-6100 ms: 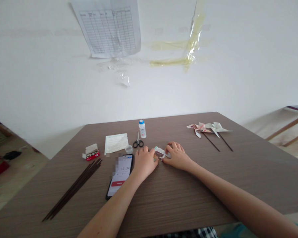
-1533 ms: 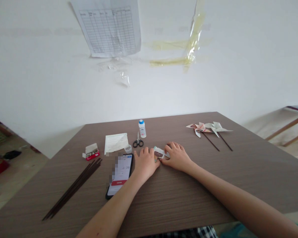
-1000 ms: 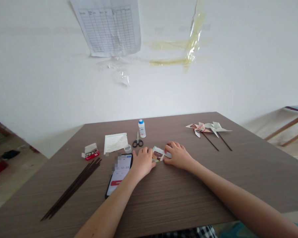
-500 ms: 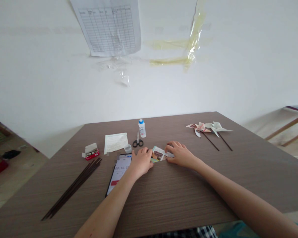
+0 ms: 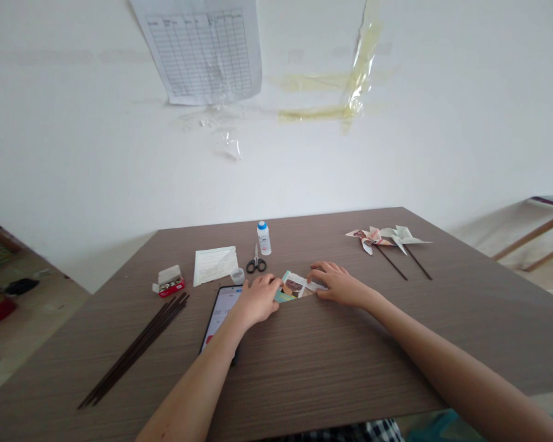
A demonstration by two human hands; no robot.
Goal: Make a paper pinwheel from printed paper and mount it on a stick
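A small piece of printed paper (image 5: 295, 284), seemingly folded, lies on the table between my two hands. My left hand (image 5: 258, 299) grips its left end, thumb at the near edge and fingers over the far side. At the right end, my right hand (image 5: 336, 283) pinches the paper between thumb and curled fingers. A phone (image 5: 222, 316) with a timer on its screen lies partly under my left forearm. Just beyond my left hand are a small translucent cup (image 5: 238, 276) and black-handled scissors (image 5: 256, 265).
A blue-capped glue bottle (image 5: 264, 239) stands behind the scissors. Left are a sheet of paper (image 5: 215, 264), an open red box (image 5: 171, 283) of small metal pieces and several dark sticks (image 5: 136, 350). Two paper pinwheels (image 5: 371, 238) on sticks lie right. A wall (image 5: 304, 178) borders the back.
Both hands have shifted slightly apart, the left one leftward and the right one a little rightward. More of the paper's left part shows now, while my left hand covers more of the phone's screen.
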